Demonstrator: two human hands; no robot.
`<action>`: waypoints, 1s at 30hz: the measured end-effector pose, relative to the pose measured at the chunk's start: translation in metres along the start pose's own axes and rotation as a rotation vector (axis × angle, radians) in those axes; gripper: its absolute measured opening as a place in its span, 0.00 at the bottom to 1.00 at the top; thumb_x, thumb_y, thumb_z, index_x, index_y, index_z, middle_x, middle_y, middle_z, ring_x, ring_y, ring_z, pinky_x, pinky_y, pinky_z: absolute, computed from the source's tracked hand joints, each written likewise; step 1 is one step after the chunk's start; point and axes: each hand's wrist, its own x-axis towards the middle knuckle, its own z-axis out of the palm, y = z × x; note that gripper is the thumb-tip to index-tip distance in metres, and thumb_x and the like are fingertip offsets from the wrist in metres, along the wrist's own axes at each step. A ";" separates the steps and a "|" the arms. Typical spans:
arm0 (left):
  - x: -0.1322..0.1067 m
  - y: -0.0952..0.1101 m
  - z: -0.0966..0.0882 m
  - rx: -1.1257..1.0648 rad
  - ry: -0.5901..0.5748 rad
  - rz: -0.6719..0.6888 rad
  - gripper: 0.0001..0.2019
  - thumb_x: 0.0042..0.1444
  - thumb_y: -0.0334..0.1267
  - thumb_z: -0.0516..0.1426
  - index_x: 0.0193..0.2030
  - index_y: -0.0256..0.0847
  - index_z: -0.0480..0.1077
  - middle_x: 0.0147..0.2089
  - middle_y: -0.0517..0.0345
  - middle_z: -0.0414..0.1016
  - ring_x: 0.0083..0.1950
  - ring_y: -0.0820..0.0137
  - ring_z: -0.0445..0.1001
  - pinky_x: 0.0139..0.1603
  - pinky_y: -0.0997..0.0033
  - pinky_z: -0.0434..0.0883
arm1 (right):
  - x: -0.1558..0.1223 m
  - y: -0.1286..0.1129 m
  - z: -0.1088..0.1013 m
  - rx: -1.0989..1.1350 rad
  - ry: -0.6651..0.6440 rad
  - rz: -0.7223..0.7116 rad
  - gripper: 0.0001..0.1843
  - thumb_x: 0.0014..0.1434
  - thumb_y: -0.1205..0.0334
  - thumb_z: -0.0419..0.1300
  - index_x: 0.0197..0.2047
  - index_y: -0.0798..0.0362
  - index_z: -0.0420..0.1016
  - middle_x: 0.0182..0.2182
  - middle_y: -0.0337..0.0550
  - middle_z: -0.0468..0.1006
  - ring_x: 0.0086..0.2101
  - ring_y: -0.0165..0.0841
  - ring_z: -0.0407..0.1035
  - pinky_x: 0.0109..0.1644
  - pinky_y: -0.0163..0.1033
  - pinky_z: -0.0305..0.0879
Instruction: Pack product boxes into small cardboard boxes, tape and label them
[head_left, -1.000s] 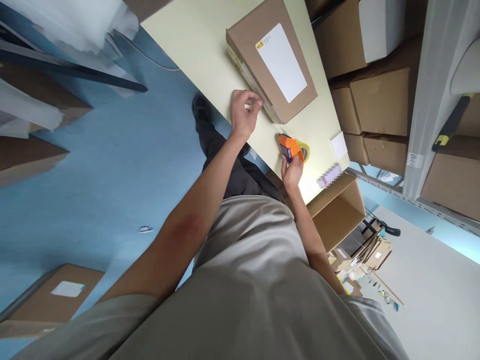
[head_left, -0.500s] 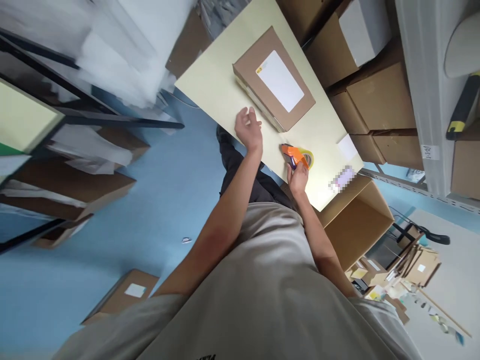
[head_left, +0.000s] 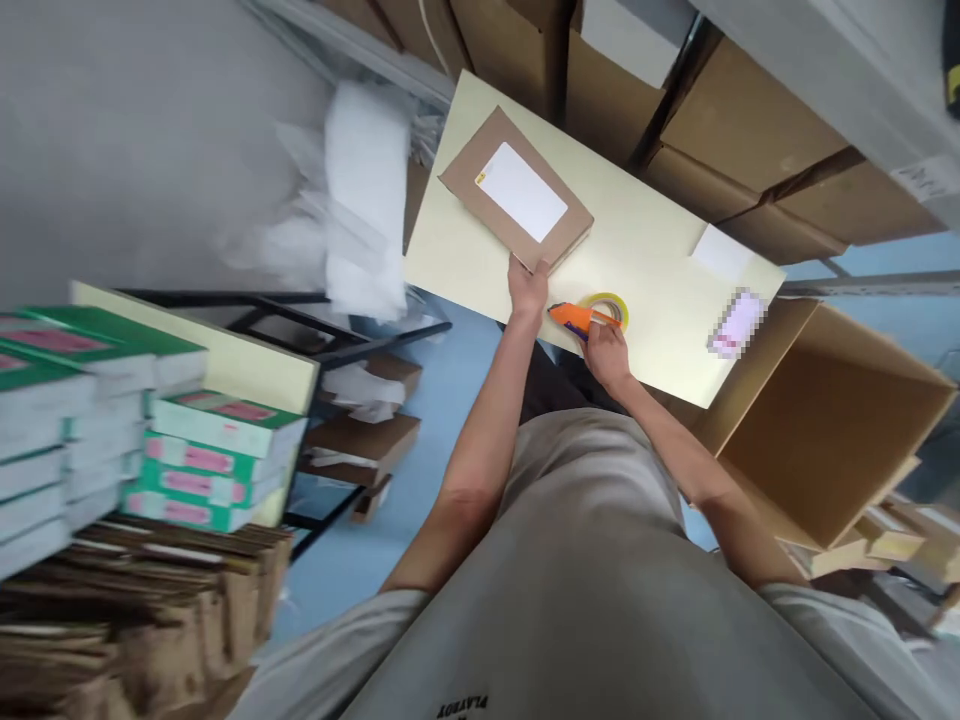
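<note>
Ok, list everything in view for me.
Table: one, cream, centre
Labelled carton: one, brown, table's left
Tape dispenser: one, orange, table's near edge
Tape roll: one, yellow, on tape dispenser
Sheet: one, white, table's back right
Pixelated item: one, lilac, table's right
Open carton: one, brown, right
Shelf cartons: several, brown, beyond table
Boxes: many, green-white, left
Cardboard: many, brown, lower left
Wrapping: count unclear, white, left of table
Floor: one, blue, below
Shirt: one, grey, bottom
Left hand: one, at labelled carton's near corner
Right hand: one, on tape dispenser
</note>
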 end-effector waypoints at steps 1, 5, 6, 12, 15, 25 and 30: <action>0.002 0.004 -0.012 0.035 -0.035 -0.023 0.26 0.63 0.51 0.74 0.62 0.46 0.76 0.65 0.45 0.83 0.71 0.55 0.81 0.77 0.50 0.75 | 0.001 -0.008 0.002 0.018 -0.015 -0.025 0.19 0.81 0.58 0.56 0.61 0.66 0.76 0.50 0.72 0.86 0.55 0.57 0.80 0.70 0.61 0.70; 0.005 0.015 -0.026 0.157 0.007 -0.041 0.26 0.67 0.53 0.69 0.66 0.46 0.74 0.65 0.46 0.84 0.68 0.58 0.83 0.74 0.51 0.78 | 0.002 -0.035 0.009 0.116 -0.056 -0.061 0.21 0.81 0.62 0.55 0.66 0.70 0.75 0.52 0.73 0.86 0.55 0.56 0.80 0.71 0.61 0.69; 0.004 0.015 -0.024 0.174 0.040 -0.013 0.28 0.69 0.55 0.67 0.69 0.45 0.72 0.68 0.45 0.82 0.69 0.59 0.83 0.75 0.53 0.77 | 0.001 -0.038 0.011 0.138 -0.063 -0.050 0.22 0.80 0.63 0.55 0.67 0.71 0.74 0.53 0.73 0.86 0.55 0.55 0.80 0.71 0.61 0.68; 0.002 0.008 -0.015 0.259 0.030 0.090 0.43 0.67 0.73 0.63 0.78 0.48 0.66 0.77 0.41 0.75 0.75 0.60 0.78 0.79 0.57 0.74 | 0.001 -0.034 0.013 0.195 -0.032 0.024 0.23 0.80 0.62 0.59 0.69 0.70 0.72 0.54 0.73 0.86 0.58 0.55 0.80 0.73 0.61 0.69; 0.001 0.007 -0.016 0.283 0.035 0.075 0.45 0.66 0.75 0.62 0.79 0.48 0.65 0.77 0.41 0.75 0.75 0.61 0.78 0.79 0.56 0.74 | -0.004 -0.024 0.014 0.195 -0.005 0.003 0.20 0.79 0.62 0.60 0.65 0.68 0.76 0.54 0.72 0.86 0.57 0.55 0.80 0.73 0.61 0.69; 0.001 0.008 -0.014 0.247 0.069 0.023 0.39 0.69 0.65 0.66 0.78 0.49 0.65 0.78 0.43 0.73 0.78 0.63 0.75 0.82 0.58 0.72 | -0.056 0.102 0.007 0.148 0.139 0.228 0.20 0.81 0.52 0.57 0.55 0.64 0.78 0.42 0.71 0.87 0.45 0.59 0.81 0.62 0.66 0.75; 0.005 0.006 -0.024 0.263 -0.004 0.042 0.40 0.66 0.66 0.69 0.76 0.49 0.68 0.75 0.42 0.77 0.77 0.60 0.77 0.81 0.55 0.72 | 0.046 0.127 -0.021 0.161 0.251 0.160 0.19 0.83 0.57 0.53 0.59 0.67 0.75 0.46 0.71 0.87 0.50 0.57 0.82 0.69 0.69 0.71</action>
